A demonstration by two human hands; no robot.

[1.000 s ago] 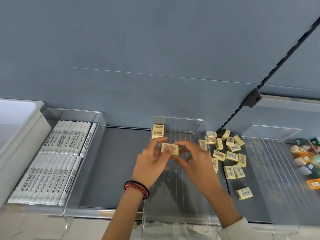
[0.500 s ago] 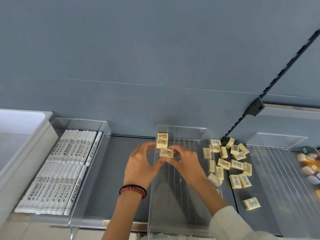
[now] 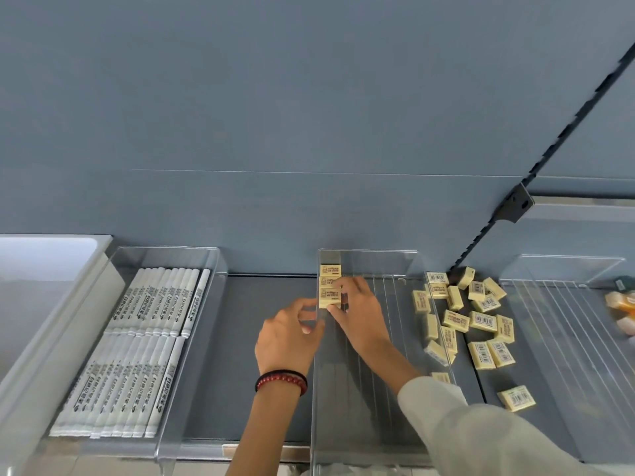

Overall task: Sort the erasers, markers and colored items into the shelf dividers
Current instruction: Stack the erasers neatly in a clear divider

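The right hand (image 3: 357,304) now pinches the third pale-yellow rectangular eraser (image 3: 330,297) down into the row it was carried toward; the left hand (image 3: 288,338), loosely curled and empty, has drawn back.

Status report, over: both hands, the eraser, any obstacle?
Right hand setting third eraser in clear divider. Left hand empty beside. Nothing blocking.

Left hand (image 3: 287,338): lower centre of the frame, back of the hand up, fingers curled loosely, thumb and fingertips pointing right, closed on nothing.
Left wrist: bare forearm rising from the bottom edge, a red bead bracelet (image 3: 281,380) around it.
Right hand (image 3: 357,312): just right of centre, reaching up and left, thumb and fingertips pinched together at the tips.
Right arm: pale sleeve (image 3: 481,434) entering from the lower right corner.
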